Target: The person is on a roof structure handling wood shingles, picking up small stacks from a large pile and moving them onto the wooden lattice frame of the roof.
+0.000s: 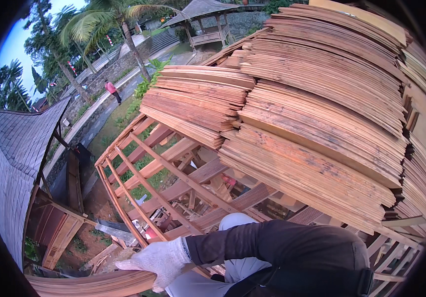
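In a white knitted glove, my right hand (161, 260) reaches across from the lower right at the end of a dark sleeve. It is closed over the edge of a bundle of thin wooden planks (94, 283) at the bottom left, which looks curved here. Part of the fingers is hidden behind the hand and wood. My left hand is out of sight. Light-coloured trousers (235, 220) show beneath my arm, above the open roof frame.
Tall stacks of thin wooden boards (316, 133) rise ahead and to the right. Slanting battens (161, 173) and rafters leave open gaps, with wood pieces far below. A shingled roof (12, 143) stands at left. Beyond are a person in pink (112, 90) on a path and a pavilion (203, 20).
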Demonstrator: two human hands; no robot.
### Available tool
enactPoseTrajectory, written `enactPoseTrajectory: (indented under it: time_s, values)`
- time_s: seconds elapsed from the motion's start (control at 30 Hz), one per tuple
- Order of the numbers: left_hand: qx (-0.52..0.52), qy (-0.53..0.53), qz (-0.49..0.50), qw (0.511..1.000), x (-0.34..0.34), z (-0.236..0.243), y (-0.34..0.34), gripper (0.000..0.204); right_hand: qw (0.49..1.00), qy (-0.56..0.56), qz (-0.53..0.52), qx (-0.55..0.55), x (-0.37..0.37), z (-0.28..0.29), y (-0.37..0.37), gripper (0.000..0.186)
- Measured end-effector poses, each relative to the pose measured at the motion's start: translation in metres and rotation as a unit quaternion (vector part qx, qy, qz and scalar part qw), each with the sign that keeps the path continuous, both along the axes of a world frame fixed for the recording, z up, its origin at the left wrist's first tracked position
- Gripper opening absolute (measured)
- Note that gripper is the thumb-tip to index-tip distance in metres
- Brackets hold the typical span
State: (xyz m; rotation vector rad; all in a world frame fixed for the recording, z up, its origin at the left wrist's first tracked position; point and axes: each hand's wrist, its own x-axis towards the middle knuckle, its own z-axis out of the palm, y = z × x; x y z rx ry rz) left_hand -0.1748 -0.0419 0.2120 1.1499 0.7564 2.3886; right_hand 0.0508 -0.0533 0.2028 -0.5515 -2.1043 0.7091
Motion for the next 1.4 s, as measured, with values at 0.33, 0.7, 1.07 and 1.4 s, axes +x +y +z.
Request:
enactPoseTrajectory:
  time_s: [0.33,0.7,1.07,1.4]
  values:
    - [0.203,0.390,-0.028,0.898,0.092,0.081,0.034,0.055,0.963,0.117,-0.185,-0.157,0.084,0.064,-0.121,0.089]
    - [-0.108,0.190,-0.748,0.627,0.275,0.102,0.045,0.075,0.784,0.310,-0.535,-0.059,0.207,0.112,-0.231,0.079]
    - [-0.419,0.106,-0.429,0.793,0.089,-0.044,0.224,0.021,0.472,0.391,-0.747,0.259,0.424,0.230,-0.407,0.059]
    - [-0.498,0.124,-0.222,0.829,-0.015,-0.066,0.275,0.077,-0.006,0.007,-1.000,0.019,0.640,0.284,-0.657,0.092]
